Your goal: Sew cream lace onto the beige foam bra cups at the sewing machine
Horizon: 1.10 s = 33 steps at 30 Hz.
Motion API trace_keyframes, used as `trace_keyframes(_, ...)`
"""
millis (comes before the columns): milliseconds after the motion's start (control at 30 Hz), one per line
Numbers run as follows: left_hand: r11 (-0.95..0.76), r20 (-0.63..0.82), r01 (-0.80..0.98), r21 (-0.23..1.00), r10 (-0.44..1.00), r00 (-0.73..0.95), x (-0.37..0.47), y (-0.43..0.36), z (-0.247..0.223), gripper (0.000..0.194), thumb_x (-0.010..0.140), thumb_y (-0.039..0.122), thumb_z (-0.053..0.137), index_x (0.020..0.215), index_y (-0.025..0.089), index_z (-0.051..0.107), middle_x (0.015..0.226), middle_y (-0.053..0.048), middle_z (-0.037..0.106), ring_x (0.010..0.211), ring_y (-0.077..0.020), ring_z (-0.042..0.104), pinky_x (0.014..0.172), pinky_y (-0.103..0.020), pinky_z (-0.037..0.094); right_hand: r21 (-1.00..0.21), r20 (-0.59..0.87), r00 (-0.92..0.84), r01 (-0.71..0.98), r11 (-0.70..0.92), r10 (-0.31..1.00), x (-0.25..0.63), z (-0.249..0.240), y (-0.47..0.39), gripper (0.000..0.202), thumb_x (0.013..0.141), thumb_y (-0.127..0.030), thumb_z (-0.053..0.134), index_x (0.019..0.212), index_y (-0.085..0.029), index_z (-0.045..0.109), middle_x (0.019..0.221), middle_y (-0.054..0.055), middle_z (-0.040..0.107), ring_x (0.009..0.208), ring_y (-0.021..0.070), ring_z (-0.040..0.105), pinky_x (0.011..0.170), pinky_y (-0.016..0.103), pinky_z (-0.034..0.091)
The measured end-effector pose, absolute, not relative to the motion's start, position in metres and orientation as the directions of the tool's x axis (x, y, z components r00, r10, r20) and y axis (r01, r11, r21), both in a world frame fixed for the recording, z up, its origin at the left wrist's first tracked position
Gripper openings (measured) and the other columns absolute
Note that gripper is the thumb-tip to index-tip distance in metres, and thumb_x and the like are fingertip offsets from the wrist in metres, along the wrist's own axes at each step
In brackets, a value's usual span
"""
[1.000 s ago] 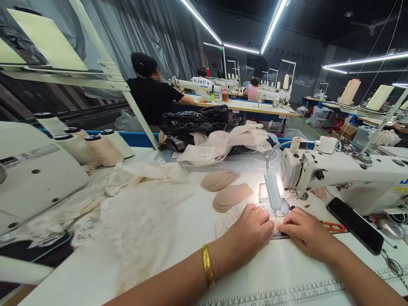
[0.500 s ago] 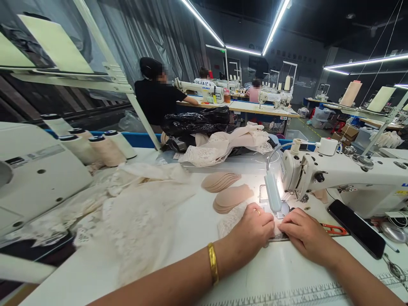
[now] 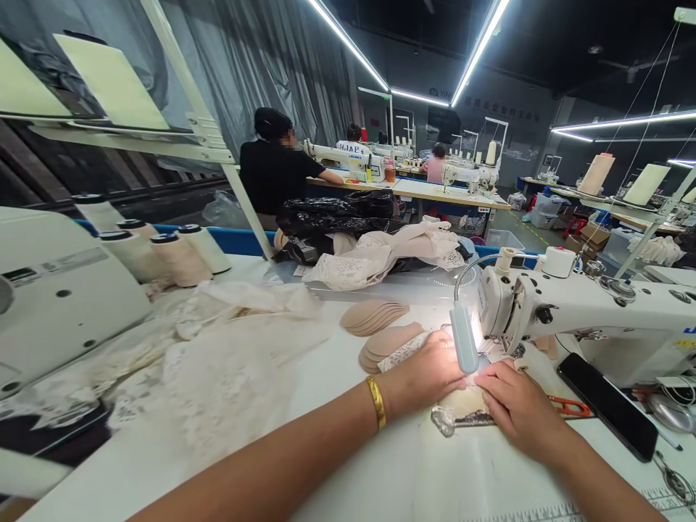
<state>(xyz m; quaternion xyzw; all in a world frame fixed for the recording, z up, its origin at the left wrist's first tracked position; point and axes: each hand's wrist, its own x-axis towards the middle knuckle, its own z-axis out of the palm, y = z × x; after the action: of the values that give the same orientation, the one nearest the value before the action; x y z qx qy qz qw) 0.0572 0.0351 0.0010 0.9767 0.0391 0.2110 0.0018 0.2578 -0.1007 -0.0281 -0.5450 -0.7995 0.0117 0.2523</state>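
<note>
My left hand (image 3: 432, 368), with a gold bracelet at the wrist, presses on pale lace fabric (image 3: 401, 351) beside the needle area of a white sewing machine (image 3: 587, 301). Close to its fingertips, my right hand (image 3: 514, 399) has its fingers pinched together at the fabric's edge; what lies between them is too small to make out. A small lamp (image 3: 463, 338) on a bendy neck lights the spot and hides part of the cloth. Beige oval pads lie in two fanned stacks, one behind (image 3: 373, 317) and one nearer (image 3: 383, 344), partly under the lace.
White lace garments (image 3: 217, 370) spread over the left of the table. Thread cones (image 3: 179, 259) stand behind them. At right lie a black phone (image 3: 607, 406) and orange snips (image 3: 570, 407). A person in black (image 3: 277, 170) sits beyond a black plastic bag (image 3: 337, 214).
My left hand has moved forward and flattened out over the lace, which now overlaps the nearer pads. A metal-edged plate in front of the machine has come into view. The head view has shifted slightly.
</note>
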Motion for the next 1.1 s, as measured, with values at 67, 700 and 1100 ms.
trace_keyframes(67, -0.996, 0.400, 0.073, 0.054, 0.089, 0.912, 0.057, 0.036, 0.002, 0.011, 0.101, 0.019, 0.060, 0.090, 0.020, 0.062, 0.091, 0.002, 0.072, 0.083, -0.0178, 0.058, 0.089, -0.035, 0.036, -0.288, 0.383, -0.277, 0.870, 0.399, 0.881, 0.259, -0.029, -0.100, 0.029, 0.099, -0.008, 0.045, 0.117, -0.025, 0.061, 0.106, 0.006, 0.067, 0.092, 0.0232, 0.062, 0.077, 0.038, 0.050)
trace_keyframes(700, -0.990, 0.388, 0.104, 0.093, 0.132, 0.912, 0.059, 0.042, 0.003, 0.024, 0.101, 0.012, 0.051, 0.084, 0.021, 0.065, 0.092, 0.002, 0.072, 0.094, -0.0169, 0.062, 0.100, -0.041, 0.031, -0.226, 0.398, -0.268, 0.898, 0.377, 0.878, 0.259, -0.032, -0.098, 0.031, 0.099, -0.008, 0.044, 0.119, -0.025, 0.061, 0.105, 0.008, 0.065, 0.093, 0.0253, 0.061, 0.075, 0.039, 0.052)
trace_keyframes(1100, -0.968, 0.421, 0.189, 0.163, 0.242, 0.874, 0.050, 0.029, 0.013, 0.028, 0.080, -0.005, 0.046, 0.086, 0.018, 0.061, 0.082, -0.001, 0.067, 0.077, -0.0194, 0.059, 0.080, -0.036, 0.043, -0.674, 0.321, -0.029, 0.695, 0.250, 0.947, 0.249, -0.028, -0.104, 0.022, 0.105, -0.036, 0.047, 0.119, -0.026, 0.061, 0.094, 0.005, 0.068, 0.085, 0.0238, 0.063, 0.075, 0.038, 0.050)
